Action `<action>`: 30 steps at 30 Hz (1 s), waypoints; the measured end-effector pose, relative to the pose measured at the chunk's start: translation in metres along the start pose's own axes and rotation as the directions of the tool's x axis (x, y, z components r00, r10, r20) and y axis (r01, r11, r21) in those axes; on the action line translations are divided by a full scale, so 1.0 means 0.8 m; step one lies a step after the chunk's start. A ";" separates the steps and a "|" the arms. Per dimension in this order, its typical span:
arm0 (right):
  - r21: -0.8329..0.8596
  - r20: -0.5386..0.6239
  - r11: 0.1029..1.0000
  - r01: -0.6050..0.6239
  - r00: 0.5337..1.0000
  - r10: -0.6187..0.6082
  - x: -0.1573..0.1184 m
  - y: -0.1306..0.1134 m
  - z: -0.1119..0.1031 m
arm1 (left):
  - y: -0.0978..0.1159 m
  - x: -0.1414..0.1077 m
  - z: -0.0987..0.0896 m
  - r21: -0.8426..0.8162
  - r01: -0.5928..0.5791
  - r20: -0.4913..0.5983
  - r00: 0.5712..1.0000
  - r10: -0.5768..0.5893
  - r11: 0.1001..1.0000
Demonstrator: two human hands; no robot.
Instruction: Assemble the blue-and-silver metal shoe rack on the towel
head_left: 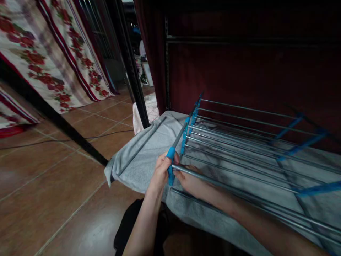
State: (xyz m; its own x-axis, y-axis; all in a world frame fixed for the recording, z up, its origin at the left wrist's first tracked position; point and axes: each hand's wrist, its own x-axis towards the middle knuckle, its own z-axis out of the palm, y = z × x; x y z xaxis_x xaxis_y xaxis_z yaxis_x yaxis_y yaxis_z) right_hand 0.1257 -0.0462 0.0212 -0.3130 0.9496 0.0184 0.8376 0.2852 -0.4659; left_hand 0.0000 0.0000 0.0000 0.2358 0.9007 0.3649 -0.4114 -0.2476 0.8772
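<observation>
A rack of metal rods with blue plastic end pieces lies across the grey cloth. Its near left corner has a blue connector, and my left hand is closed around this from the left, thumb on its near side. My right hand reaches in under the front metal rod. Its fingers are closed against the lower part of the same connector, partly hidden by the rod. A grey tube runs back from the connector to another blue joint.
Grey cloth covers the low platform, with a loose rod lying on it at left. Dark metal posts rise at the left. A cable crosses the tiled floor. Floral curtains hang behind; a dark red curtain backs the platform.
</observation>
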 end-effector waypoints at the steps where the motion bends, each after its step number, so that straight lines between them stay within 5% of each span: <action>1: -0.012 0.003 1.000 0.016 1.000 -0.016 0.001 0.001 0.001 | 0.001 0.001 0.000 -0.009 0.010 0.000 1.000 -0.010 1.000; 22: 0.001 0.001 1.000 0.016 1.000 -0.016 0.010 0.011 0.005 | -0.009 0.006 -0.004 -0.072 0.087 0.035 0.996 -0.084 0.994; 30: -0.111 0.055 0.986 -0.124 0.990 0.130 -0.001 0.001 -0.017 | -0.005 0.006 0.001 -0.032 0.063 0.003 0.998 -0.063 0.997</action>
State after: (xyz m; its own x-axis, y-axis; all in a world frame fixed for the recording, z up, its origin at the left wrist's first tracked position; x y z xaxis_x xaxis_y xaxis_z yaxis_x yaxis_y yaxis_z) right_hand 0.1325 -0.0448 0.0334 -0.2253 0.9700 -0.0913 0.9143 0.1781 -0.3637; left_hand 0.0038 0.0051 -0.0015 0.2641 0.9134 0.3097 -0.4232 -0.1788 0.8882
